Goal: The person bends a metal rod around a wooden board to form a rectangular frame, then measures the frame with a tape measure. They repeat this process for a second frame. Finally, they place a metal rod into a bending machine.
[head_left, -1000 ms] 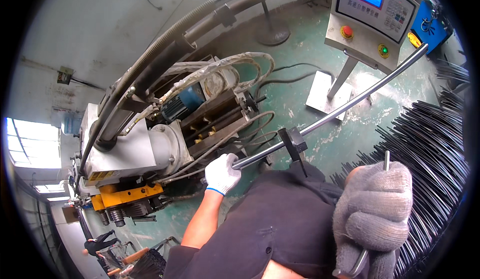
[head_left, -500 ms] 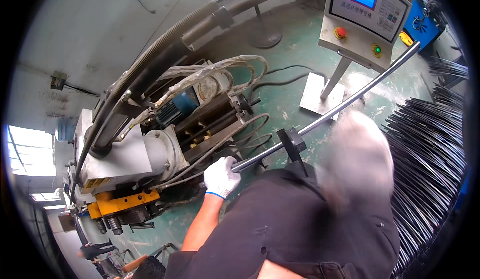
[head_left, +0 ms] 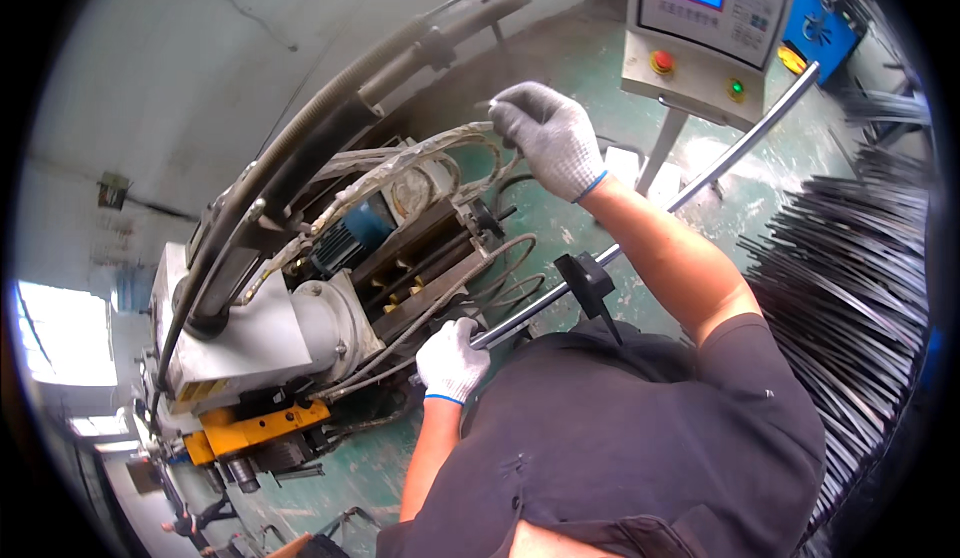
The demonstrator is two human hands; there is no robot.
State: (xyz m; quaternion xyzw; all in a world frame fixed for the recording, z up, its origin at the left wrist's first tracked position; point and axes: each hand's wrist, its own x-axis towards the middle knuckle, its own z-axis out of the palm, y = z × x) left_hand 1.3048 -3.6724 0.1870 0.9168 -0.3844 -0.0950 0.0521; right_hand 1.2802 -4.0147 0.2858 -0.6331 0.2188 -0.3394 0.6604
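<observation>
My left hand [head_left: 453, 361], in a white knit glove with a blue cuff, is closed around the near end of a long shiny metal tube [head_left: 722, 161]. The tube slants up to the far right and passes by a black block-shaped support [head_left: 585, 283] in front of my body. My right hand [head_left: 552, 141], gloved the same way, is raised beyond the tube near the hoses of a machine. Its fingers are curled inward, and whatever they may hold is hidden. The right forearm crosses above the tube.
At the left stands a large machine [head_left: 240, 333] with a yellow bar, a blue motor [head_left: 350, 233] and hoses. A control panel [head_left: 705, 33] with red and green buttons stands ahead. A heap of dark rods [head_left: 850, 298] lies at right. Another person [head_left: 205, 516] is far off at lower left.
My right hand has swung from a blurred spot near my right side, forward and left to beyond the tube. My left hand keeps its hold at the tube's end. The view has shifted slightly.
</observation>
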